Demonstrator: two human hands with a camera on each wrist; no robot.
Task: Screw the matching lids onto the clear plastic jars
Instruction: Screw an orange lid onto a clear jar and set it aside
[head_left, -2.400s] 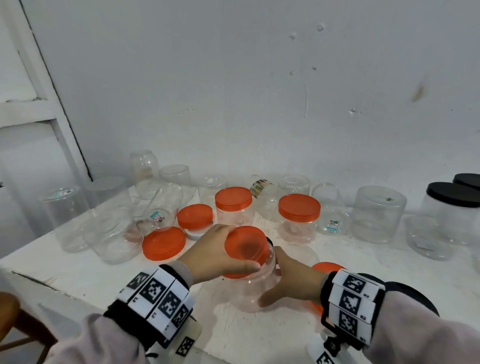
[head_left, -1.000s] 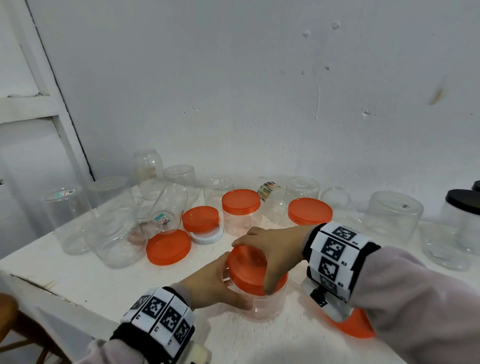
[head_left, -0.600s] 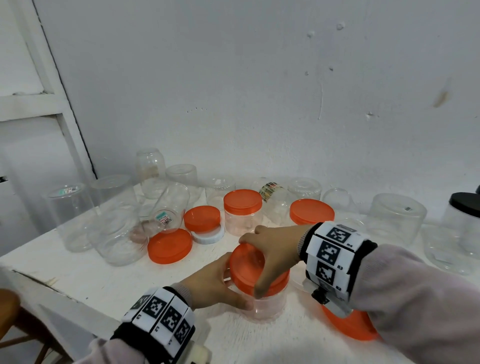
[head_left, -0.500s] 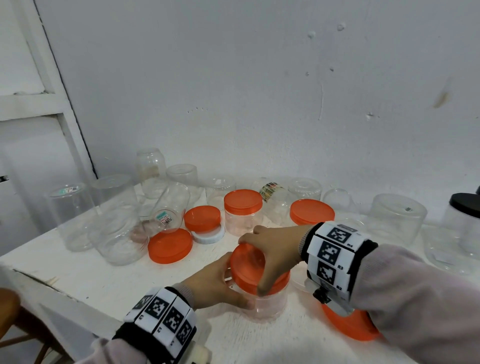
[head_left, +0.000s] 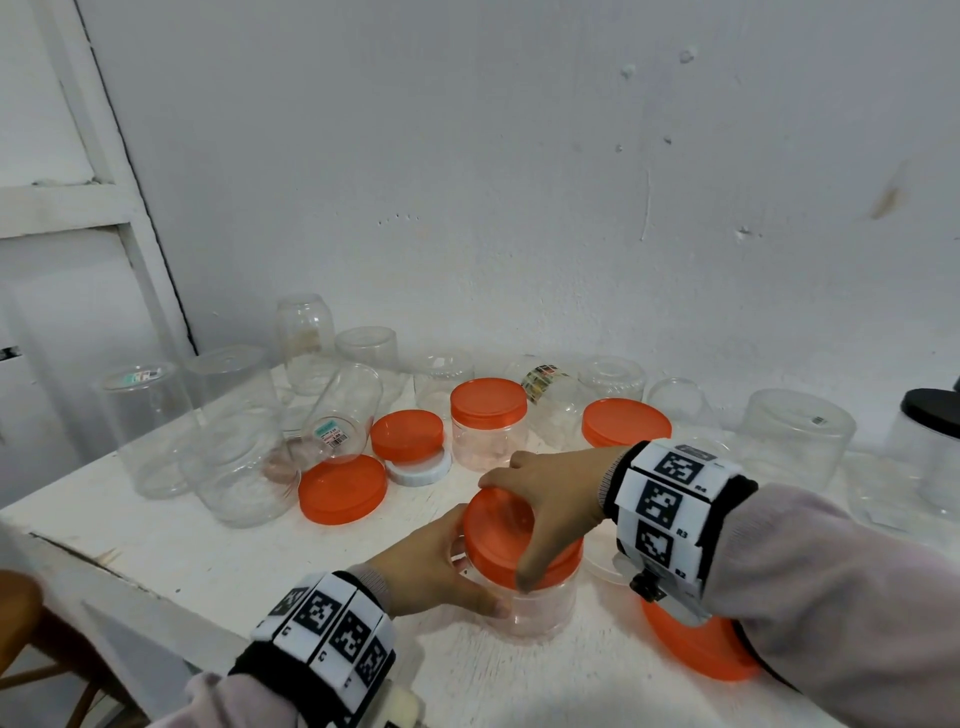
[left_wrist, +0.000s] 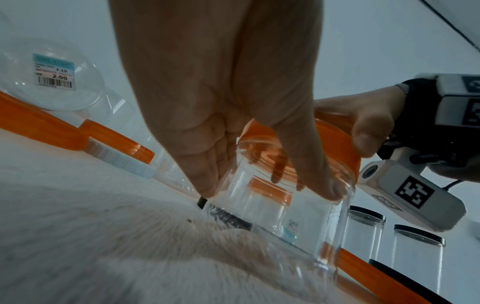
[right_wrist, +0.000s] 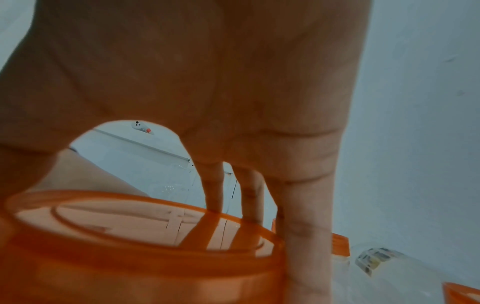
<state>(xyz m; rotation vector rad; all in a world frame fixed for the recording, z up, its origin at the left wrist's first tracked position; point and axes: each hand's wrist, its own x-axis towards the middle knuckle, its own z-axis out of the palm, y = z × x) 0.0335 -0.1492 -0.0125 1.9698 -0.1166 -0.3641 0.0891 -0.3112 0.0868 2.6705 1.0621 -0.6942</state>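
A clear plastic jar (head_left: 540, 605) stands near the front of the white table (head_left: 166, 530), with an orange lid (head_left: 501, 530) sitting on its mouth. My left hand (head_left: 441, 566) wraps round the jar's wall from the left; in the left wrist view its fingers (left_wrist: 319, 185) press against the clear jar (left_wrist: 280, 216). My right hand (head_left: 550, 499) reaches over from the right and grips the lid's rim, thumb at the front. In the right wrist view the orange lid (right_wrist: 135, 246) fills the lower half under my right hand (right_wrist: 233, 205).
Several empty clear jars (head_left: 234, 441) line the back and left, one capped orange jar (head_left: 485, 421) behind. Loose orange lids (head_left: 340, 488) and a white lid (head_left: 423, 470) lie at mid-table; another orange lid (head_left: 696, 649) lies under my right wrist. Black-lidded jars (head_left: 930, 452) stand far right.
Earlier the left hand set the lid on the jar while the right steadied it. They have since swapped; over the last second the right hand's grip on the lid has barely shifted.
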